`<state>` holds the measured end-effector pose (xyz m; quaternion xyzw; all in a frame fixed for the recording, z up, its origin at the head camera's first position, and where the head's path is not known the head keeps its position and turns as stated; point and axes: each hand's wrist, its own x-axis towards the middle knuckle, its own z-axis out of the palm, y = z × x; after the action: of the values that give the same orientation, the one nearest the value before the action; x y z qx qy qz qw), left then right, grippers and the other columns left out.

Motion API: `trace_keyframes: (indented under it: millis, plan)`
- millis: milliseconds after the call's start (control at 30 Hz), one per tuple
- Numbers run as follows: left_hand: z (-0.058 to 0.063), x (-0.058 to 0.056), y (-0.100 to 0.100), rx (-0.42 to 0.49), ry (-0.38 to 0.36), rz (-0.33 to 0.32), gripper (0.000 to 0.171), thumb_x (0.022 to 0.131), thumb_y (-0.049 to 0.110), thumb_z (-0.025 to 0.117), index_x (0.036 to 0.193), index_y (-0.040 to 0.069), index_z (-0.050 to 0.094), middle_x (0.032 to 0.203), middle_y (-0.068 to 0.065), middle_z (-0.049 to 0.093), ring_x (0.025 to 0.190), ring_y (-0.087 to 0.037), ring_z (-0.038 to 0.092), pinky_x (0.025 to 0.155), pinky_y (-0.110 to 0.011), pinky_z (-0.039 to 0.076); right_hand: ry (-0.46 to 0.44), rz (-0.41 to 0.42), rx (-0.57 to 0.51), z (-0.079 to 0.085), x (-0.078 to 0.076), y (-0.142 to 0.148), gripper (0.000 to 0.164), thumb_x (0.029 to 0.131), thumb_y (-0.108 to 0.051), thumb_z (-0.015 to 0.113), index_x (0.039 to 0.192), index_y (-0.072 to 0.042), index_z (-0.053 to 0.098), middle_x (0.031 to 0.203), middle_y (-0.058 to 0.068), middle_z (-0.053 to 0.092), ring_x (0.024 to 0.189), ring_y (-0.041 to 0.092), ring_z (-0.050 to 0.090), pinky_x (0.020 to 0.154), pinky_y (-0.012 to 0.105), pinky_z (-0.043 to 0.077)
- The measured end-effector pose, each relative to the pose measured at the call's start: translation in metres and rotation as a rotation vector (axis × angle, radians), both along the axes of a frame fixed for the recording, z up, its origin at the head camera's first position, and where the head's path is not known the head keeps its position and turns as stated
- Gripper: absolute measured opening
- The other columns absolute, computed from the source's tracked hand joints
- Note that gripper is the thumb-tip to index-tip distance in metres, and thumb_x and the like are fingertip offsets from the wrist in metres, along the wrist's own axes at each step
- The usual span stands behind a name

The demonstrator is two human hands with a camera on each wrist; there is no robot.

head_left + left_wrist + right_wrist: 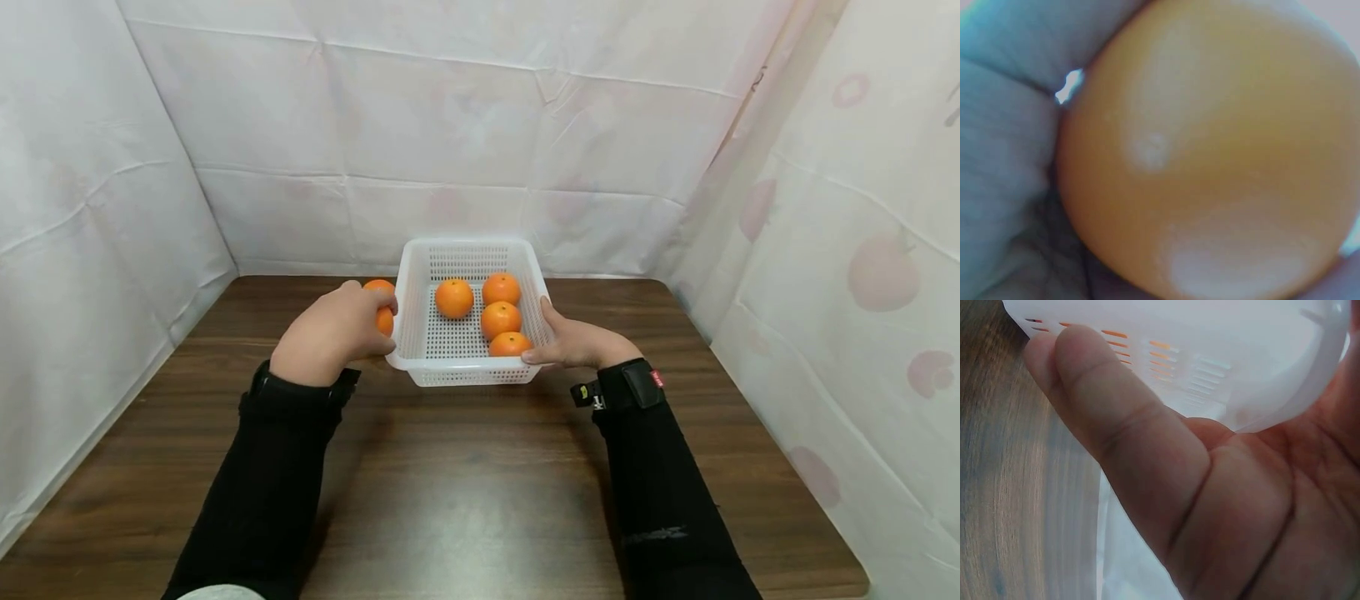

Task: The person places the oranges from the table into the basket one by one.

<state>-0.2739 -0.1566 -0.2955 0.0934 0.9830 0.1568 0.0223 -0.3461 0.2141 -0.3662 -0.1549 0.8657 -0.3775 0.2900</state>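
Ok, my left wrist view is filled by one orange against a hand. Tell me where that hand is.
Observer: The left hand is at the left side of a white basket.
Operator: Report what the basket holds.
Observer: Four oranges: three in a row along the right side, one to their left.
Operator: Now give me the other hand.
Observer: The right hand grips the basket at its right side, by the front corner.

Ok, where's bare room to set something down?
Basket: the front-left floor, between the lone orange and the near rim. Table: the stretch before the basket, between the black sleeves. Crowded: the basket's right side, with three oranges and the right hand, and just outside its left, where the left hand grips another orange.
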Motion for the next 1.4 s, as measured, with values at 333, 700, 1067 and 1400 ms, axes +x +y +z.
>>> trace_keyframes:
  millis: [333, 700, 1067, 1400]
  plan:
    - [0.016, 0.029, 0.013, 0.078, 0.340, -0.107, 0.047, 0.087, 0.025, 0.086, 0.130, 0.021, 0.069, 0.125, -0.014, 0.058, 0.094, -0.031, 0.063, 0.082, -0.044, 0.056, 0.012, -0.006, 0.004, -0.002, 0.000, 0.000, 0.131, 0.093, -0.050, 0.081, 0.167, -0.025, -0.025, 0.180, 0.015, -0.002, 0.145, 0.033, 0.050, 0.116, 0.053, 0.048]
    - [0.033, 0.052, 0.026, 0.307, 0.761, -0.279, 0.047, 0.082, 0.021, 0.092, 0.124, 0.017, 0.073, 0.131, -0.017, 0.060, 0.103, -0.034, 0.065, 0.083, -0.049, 0.062, 0.030, -0.027, 0.039, 0.000, -0.001, 0.001, 0.132, 0.091, -0.056, 0.081, 0.167, -0.026, -0.022, 0.179, 0.019, 0.005, 0.142, 0.033, 0.055, 0.119, 0.052, 0.045]
    - [0.031, 0.057, 0.032, 0.507, 0.890, -0.300, 0.057, 0.080, 0.011, 0.093, 0.129, 0.010, 0.065, 0.140, -0.023, 0.053, 0.122, -0.033, 0.058, 0.093, -0.048, 0.058, 0.025, -0.036, 0.057, -0.001, -0.001, -0.001, 0.132, 0.090, -0.057, 0.081, 0.168, -0.025, -0.021, 0.178, 0.021, 0.010, 0.130, 0.029, 0.067, 0.117, 0.050, 0.047]
    - [0.027, 0.049, 0.033, 0.509, 0.912, -0.307, 0.057, 0.081, 0.007, 0.090, 0.131, 0.011, 0.064, 0.142, -0.023, 0.051, 0.127, -0.033, 0.057, 0.095, -0.049, 0.059, 0.025, -0.028, 0.050, 0.000, -0.002, -0.001, 0.132, 0.090, -0.057, 0.081, 0.168, -0.027, -0.022, 0.176, 0.022, 0.019, 0.126, 0.030, 0.070, 0.118, 0.052, 0.046]
